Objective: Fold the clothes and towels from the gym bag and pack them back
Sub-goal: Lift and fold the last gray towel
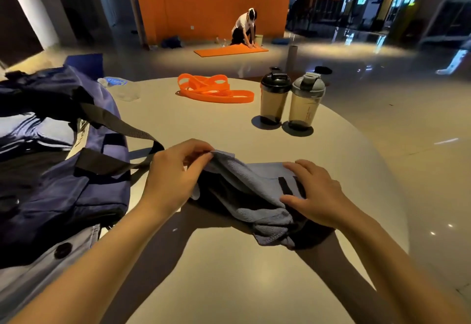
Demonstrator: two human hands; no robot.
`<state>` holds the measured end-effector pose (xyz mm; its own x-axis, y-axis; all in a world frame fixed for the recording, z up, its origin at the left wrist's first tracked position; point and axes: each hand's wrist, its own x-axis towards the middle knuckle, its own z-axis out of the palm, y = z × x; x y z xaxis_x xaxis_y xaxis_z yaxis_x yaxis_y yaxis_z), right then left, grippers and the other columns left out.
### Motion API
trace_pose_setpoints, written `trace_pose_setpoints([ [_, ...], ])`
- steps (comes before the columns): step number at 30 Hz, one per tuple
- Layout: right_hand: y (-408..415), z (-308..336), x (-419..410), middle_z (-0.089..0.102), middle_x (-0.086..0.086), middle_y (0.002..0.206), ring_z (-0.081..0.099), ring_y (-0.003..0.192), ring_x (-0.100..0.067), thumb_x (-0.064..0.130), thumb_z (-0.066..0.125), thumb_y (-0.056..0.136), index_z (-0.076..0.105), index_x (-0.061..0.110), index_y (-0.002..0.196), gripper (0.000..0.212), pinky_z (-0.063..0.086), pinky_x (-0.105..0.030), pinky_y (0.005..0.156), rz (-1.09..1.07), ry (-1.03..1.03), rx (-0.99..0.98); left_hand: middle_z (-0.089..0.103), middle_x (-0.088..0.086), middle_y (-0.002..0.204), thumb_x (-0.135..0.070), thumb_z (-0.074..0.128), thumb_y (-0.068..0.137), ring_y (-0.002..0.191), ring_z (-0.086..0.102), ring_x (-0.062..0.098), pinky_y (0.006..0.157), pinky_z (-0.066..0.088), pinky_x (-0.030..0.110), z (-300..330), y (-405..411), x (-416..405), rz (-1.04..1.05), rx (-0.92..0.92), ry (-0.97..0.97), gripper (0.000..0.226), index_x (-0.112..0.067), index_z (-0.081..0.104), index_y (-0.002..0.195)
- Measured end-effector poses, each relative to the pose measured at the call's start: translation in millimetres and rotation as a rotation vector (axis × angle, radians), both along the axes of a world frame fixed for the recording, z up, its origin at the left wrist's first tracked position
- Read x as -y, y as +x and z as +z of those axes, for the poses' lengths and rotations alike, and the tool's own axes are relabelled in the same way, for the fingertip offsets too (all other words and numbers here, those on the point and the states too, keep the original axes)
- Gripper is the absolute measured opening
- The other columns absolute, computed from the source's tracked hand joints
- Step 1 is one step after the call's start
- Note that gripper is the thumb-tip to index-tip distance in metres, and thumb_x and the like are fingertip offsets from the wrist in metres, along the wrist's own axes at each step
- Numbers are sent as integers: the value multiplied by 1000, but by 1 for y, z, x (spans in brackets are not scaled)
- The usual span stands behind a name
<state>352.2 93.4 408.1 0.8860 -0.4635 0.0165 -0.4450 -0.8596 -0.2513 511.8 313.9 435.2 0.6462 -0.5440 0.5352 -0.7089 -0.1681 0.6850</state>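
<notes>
A light blue towel with two black stripes lies partly folded on the round table, in front of me. My left hand pinches its upper left edge and lifts it slightly. On the towel's right side my right hand rests with fingers spread, the thumb tucked at the folded edge. The navy gym bag stands open at the left, its black straps hanging toward the towel, with dark and pale clothes inside.
Two shaker bottles stand at the table's back right. Orange resistance bands lie at the back centre, and a clear water bottle lies behind the bag. A grey buttoned garment hangs at the lower left. A person kneels on an orange mat far off.
</notes>
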Motion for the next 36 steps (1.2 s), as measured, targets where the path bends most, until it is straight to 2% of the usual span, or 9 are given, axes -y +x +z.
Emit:
trace_pose_setpoints([
  [3, 4, 4, 7, 46, 0, 140, 42, 128, -20, 36, 62, 90, 62, 25, 108, 21, 40, -42, 102, 117, 187, 60, 64, -24, 91, -17, 61, 92, 90, 61, -2, 76, 49, 10, 9, 1, 0, -11, 44, -4, 15, -32, 64, 95],
  [6, 3, 12, 7, 62, 6, 109, 57, 106, -14, 27, 59, 93, 60, 22, 97, 6, 47, -38, 94, 159, 490, 209, 64, -18, 90, -14, 60, 93, 85, 61, -1, 72, 47, 8, 19, 4, -2, 5, 71, -46, 13, -25, 64, 96],
  [10, 15, 12, 6, 52, 13, 117, 50, 109, -7, 28, 59, 93, 48, 28, 127, 36, 40, -23, 92, 210, 370, 79, 63, -9, 95, -22, 57, 92, 83, 59, -1, 71, 49, 10, 38, 11, -3, -28, 156, -76, 10, -21, 64, 100],
  [15, 34, 36, 5, 59, 7, 90, 54, 84, -11, 24, 61, 92, 66, 18, 101, 12, 43, -18, 69, 129, 343, 50, 63, -8, 94, -20, 55, 88, 75, 54, -5, 67, 43, 8, 69, 24, -1, -34, 298, -63, 21, -12, 69, 102],
  [22, 56, 99, -35, 50, 17, 131, 48, 119, 0, 49, 56, 79, 49, 39, 123, 45, 43, -17, 95, 442, 854, 165, 65, -5, 96, -20, 57, 91, 81, 56, -3, 75, 46, 16, 121, 31, 11, -61, 468, -92, 18, -13, 69, 102],
  [25, 64, 122, -48, 57, 18, 121, 54, 112, 1, 37, 61, 76, 56, 35, 114, 39, 48, -15, 88, 511, 855, 204, 66, -2, 101, -17, 58, 93, 91, 61, 12, 78, 50, 22, 141, 25, 15, -91, 607, -92, 19, -7, 68, 105],
  [28, 60, 147, -43, 67, 3, 108, 63, 102, -12, 23, 63, 73, 62, 22, 107, 34, 54, -22, 82, 528, 931, 299, 64, -8, 98, -16, 57, 94, 87, 59, 5, 76, 48, 17, 162, 33, 9, -82, 712, -113, 17, -6, 69, 102],
  [32, 50, 186, -36, 68, -12, 92, 65, 82, -21, 12, 70, 71, 59, -4, 102, 36, 55, -27, 68, 517, 987, 488, 71, 1, 95, -22, 56, 94, 83, 63, 14, 72, 54, 34, 189, 50, 4, 43, 780, -140, 19, -10, 70, 100],
  [36, 40, 232, -43, 58, -4, 70, 57, 62, -15, 19, 77, 66, 47, 15, 75, 31, 49, -22, 52, 469, 859, 735, 72, 7, 96, -26, 56, 95, 85, 68, 22, 73, 53, 29, 236, 49, 12, 111, 869, -197, 24, -9, 71, 102],
])
